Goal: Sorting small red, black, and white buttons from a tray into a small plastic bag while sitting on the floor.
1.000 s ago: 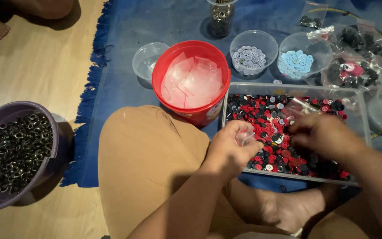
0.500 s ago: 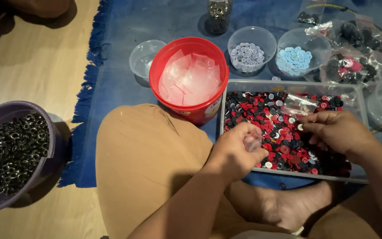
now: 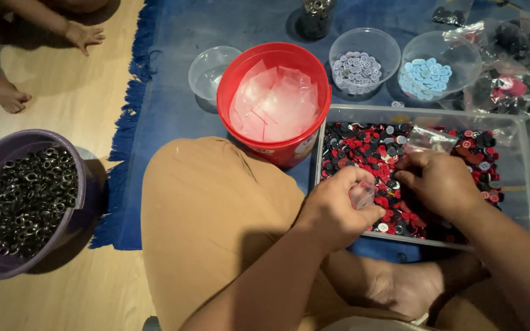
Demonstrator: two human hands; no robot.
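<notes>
Head view is showing a small clear plastic bag (image 3: 362, 195) being pinched between the thumb and fingers of the left hand (image 3: 332, 208), which is closing around it just above the near edge of a clear plastic tray (image 3: 526, 184) filled with red, black and white buttons (image 3: 369, 150). The right hand (image 3: 440, 184) is resting palm down among those buttons, fingers curled and digging into the heap; whether it is actually gripping any is hidden under the knuckles. Judging by this, the step in hand is picking buttons and filling the little bag, and the following move is likely calling for the bag's mouth to be held open while the right hand is lifting a pinch across without spilling. Just beyond the tray, a red bucket (image 3: 240, 79) is holding a stack of empty clear bags (image 3: 274, 104), and clear bowls of pale grey buttons (image 3: 356, 64) and light blue buttons (image 3: 426, 76) are standing behind. Well to the left, a purple tub of dark metal rings (image 3: 29, 202) is sitting on the wooden floor
</notes>
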